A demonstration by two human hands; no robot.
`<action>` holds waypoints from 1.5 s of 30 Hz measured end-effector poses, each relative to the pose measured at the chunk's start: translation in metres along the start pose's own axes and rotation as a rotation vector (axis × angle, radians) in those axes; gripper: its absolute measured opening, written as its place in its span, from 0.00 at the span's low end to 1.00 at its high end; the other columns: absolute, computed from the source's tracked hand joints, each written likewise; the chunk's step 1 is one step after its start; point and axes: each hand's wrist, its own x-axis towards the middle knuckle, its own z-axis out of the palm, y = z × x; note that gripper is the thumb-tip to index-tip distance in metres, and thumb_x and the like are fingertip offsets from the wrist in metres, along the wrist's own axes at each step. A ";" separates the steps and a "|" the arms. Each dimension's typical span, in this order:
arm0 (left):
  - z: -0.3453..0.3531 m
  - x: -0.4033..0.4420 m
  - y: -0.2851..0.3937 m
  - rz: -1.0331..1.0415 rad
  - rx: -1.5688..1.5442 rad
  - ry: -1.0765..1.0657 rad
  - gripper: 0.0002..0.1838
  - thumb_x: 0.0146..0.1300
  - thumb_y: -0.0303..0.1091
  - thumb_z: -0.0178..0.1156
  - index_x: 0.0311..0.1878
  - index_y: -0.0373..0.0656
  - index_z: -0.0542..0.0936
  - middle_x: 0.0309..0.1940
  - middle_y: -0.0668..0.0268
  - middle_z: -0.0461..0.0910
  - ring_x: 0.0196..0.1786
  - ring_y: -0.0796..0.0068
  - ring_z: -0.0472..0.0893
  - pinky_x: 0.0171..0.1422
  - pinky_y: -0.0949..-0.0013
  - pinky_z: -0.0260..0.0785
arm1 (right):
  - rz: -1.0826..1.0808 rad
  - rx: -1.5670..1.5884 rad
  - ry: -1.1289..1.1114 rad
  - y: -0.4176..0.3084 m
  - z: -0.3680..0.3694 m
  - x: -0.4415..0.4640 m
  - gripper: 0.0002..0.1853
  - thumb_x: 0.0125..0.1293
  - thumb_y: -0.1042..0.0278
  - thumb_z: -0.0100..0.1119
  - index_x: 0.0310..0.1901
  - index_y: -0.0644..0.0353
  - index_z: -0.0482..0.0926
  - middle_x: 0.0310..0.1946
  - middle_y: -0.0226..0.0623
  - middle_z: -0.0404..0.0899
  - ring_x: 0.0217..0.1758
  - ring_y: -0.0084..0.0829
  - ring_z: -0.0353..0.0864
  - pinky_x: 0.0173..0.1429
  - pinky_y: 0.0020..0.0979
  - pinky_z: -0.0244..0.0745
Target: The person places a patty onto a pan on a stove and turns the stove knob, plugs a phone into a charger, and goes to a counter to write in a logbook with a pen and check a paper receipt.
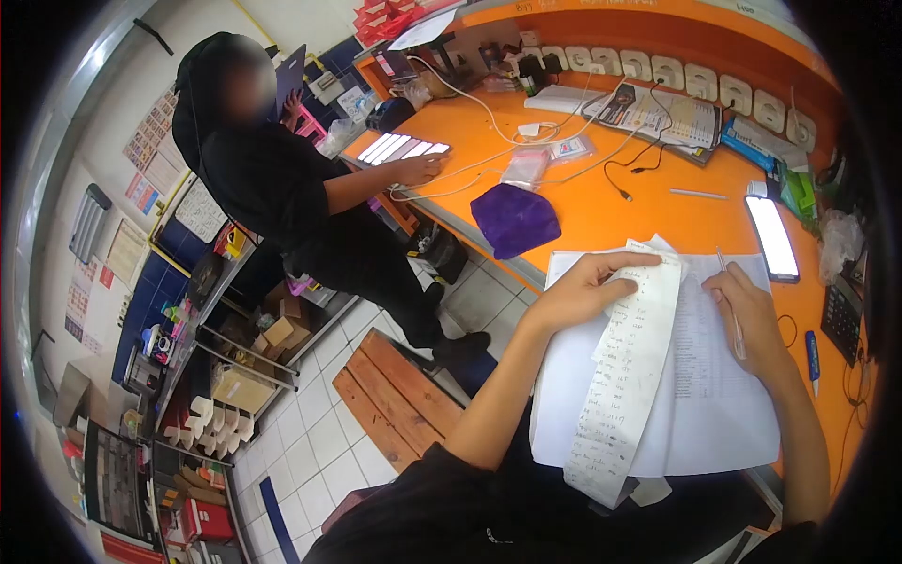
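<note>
Between the thumb and fingers of my left hand (606,282) is the top of a long paper strip (625,376) covered in handwritten lines. The strip hangs down over a stack of white sheets (564,414) at the table's front edge, its lower end past the sheets. My right hand (747,315) is closed around a thin clear pen (738,338), over a sheet printed with a table of rows (705,357). Whether the pen tip touches the paper is hidden by my fingers.
A lit phone (772,240), a blue pen (812,362) and a calculator (843,320) lie to the right. A purple cloth (515,219) and white cables (484,117) are on the orange table (648,202). At left, another person (282,179) stands, one hand at a tablet-like screen (399,148).
</note>
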 end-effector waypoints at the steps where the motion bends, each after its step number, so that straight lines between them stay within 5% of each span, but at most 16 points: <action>1: 0.000 0.002 0.000 0.021 -0.013 0.011 0.25 0.74 0.21 0.56 0.73 0.38 0.80 0.58 0.62 0.87 0.56 0.80 0.84 0.63 0.73 0.77 | 0.002 0.024 0.001 0.000 -0.003 0.000 0.04 0.77 0.79 0.58 0.48 0.64 0.80 0.43 0.48 0.79 0.42 0.52 0.84 0.46 0.42 0.79; 8: -0.001 0.001 0.002 0.000 0.017 -0.014 0.25 0.73 0.21 0.56 0.72 0.39 0.80 0.59 0.62 0.87 0.57 0.80 0.84 0.65 0.72 0.76 | 0.021 0.019 0.013 0.003 0.003 0.000 0.06 0.74 0.82 0.57 0.49 0.64 0.79 0.45 0.51 0.81 0.45 0.55 0.84 0.48 0.44 0.80; 10: -0.001 0.000 -0.001 0.082 0.166 0.007 0.24 0.74 0.21 0.55 0.72 0.39 0.81 0.66 0.61 0.85 0.60 0.78 0.84 0.69 0.70 0.75 | -0.137 -0.008 0.069 0.010 0.002 -0.002 0.09 0.71 0.83 0.56 0.50 0.64 0.79 0.44 0.51 0.82 0.48 0.55 0.86 0.50 0.45 0.80; 13: 0.000 0.003 0.010 -0.155 -0.071 -0.087 0.21 0.76 0.25 0.55 0.69 0.42 0.83 0.65 0.62 0.85 0.64 0.72 0.83 0.73 0.67 0.73 | -0.061 0.035 0.064 0.010 -0.003 -0.004 0.09 0.71 0.82 0.56 0.50 0.62 0.80 0.43 0.52 0.83 0.49 0.56 0.85 0.51 0.45 0.80; 16: -0.010 0.010 -0.004 0.036 0.163 -0.006 0.18 0.79 0.29 0.52 0.64 0.41 0.85 0.62 0.62 0.86 0.66 0.70 0.81 0.75 0.66 0.70 | -0.201 0.000 0.156 0.014 -0.011 0.001 0.10 0.71 0.82 0.54 0.51 0.63 0.79 0.43 0.51 0.84 0.45 0.51 0.86 0.50 0.44 0.79; 19: -0.001 0.003 0.034 -0.011 0.234 0.047 0.32 0.87 0.55 0.40 0.57 0.40 0.88 0.60 0.59 0.85 0.65 0.64 0.79 0.78 0.66 0.63 | -0.185 0.117 0.219 -0.025 -0.026 0.013 0.09 0.72 0.80 0.54 0.52 0.64 0.78 0.44 0.49 0.85 0.39 0.43 0.83 0.46 0.41 0.77; 21: -0.002 0.012 0.036 0.031 0.150 -0.010 0.39 0.88 0.61 0.33 0.56 0.40 0.89 0.59 0.58 0.85 0.65 0.65 0.79 0.78 0.66 0.62 | -0.063 0.188 0.234 -0.043 -0.036 0.013 0.09 0.72 0.78 0.55 0.52 0.65 0.78 0.45 0.49 0.86 0.36 0.39 0.81 0.44 0.38 0.75; 26: 0.011 -0.009 0.076 -0.090 -0.054 -0.131 0.43 0.86 0.67 0.28 0.61 0.40 0.86 0.60 0.61 0.84 0.63 0.71 0.79 0.76 0.69 0.65 | -0.553 0.017 0.219 -0.081 -0.038 0.012 0.15 0.70 0.63 0.64 0.52 0.63 0.77 0.48 0.46 0.87 0.28 0.31 0.74 0.37 0.31 0.70; 28: 0.015 -0.010 0.076 -0.082 -0.092 -0.210 0.45 0.84 0.71 0.27 0.62 0.40 0.83 0.59 0.65 0.84 0.60 0.73 0.81 0.73 0.69 0.68 | -0.500 0.109 0.250 -0.091 -0.028 0.011 0.15 0.70 0.62 0.64 0.51 0.62 0.78 0.47 0.45 0.88 0.27 0.31 0.73 0.36 0.32 0.69; 45: 0.026 -0.013 0.069 -0.091 -0.007 -0.180 0.45 0.82 0.75 0.28 0.52 0.44 0.84 0.48 0.68 0.83 0.53 0.76 0.78 0.68 0.70 0.66 | -0.581 0.036 0.063 -0.076 -0.014 0.018 0.17 0.61 0.67 0.69 0.50 0.62 0.79 0.42 0.46 0.87 0.27 0.42 0.80 0.34 0.40 0.73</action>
